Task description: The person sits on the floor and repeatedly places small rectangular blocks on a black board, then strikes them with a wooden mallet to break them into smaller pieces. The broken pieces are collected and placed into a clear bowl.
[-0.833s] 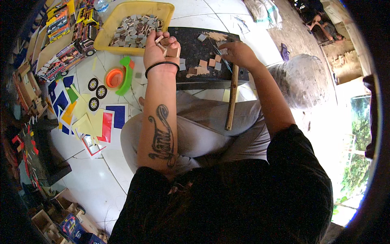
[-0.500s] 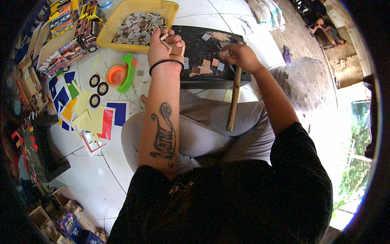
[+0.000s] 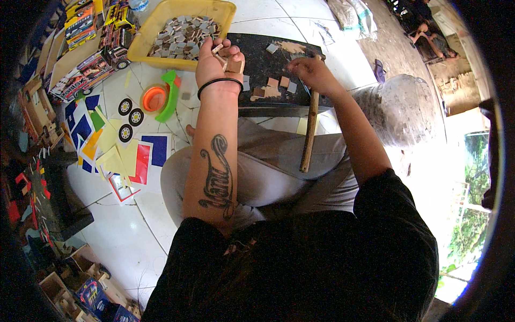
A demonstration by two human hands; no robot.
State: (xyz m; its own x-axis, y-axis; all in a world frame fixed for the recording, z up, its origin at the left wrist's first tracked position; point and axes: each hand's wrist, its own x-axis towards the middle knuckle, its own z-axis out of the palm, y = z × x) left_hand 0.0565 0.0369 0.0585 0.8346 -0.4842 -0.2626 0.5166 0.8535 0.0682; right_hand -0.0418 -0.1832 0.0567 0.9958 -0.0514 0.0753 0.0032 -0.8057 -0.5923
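Note:
My left hand (image 3: 219, 70) is palm up, its fingers curled around several small wooden pieces (image 3: 234, 65). A black band circles that wrist. Over the black low bench (image 3: 257, 51) my right hand (image 3: 312, 73) is closed in a pinch; whatever is between the fingertips is too small to make out. Just below it, a wooden handle (image 3: 309, 134) leans over the bench's front edge toward my lap, its upper end partly hidden by the hand. Small square tiles (image 3: 272, 82), brown and grey, lie on the bench between my hands, with thin nail-like slivers near my right fingers.
A yellow tub (image 3: 140, 53) full of small squares stands beyond my left hand. Left of me are toy wheels (image 3: 125, 132), an orange tape roll (image 3: 154, 99) in a green holder, coloured sheets (image 3: 140, 166) and toy trucks (image 3: 88, 75). A wrapped bundle (image 3: 399, 110) stands right.
My right hand has shifted slightly left and its wrist has turned a little over the bench. The left hand stays still with the wooden pieces.

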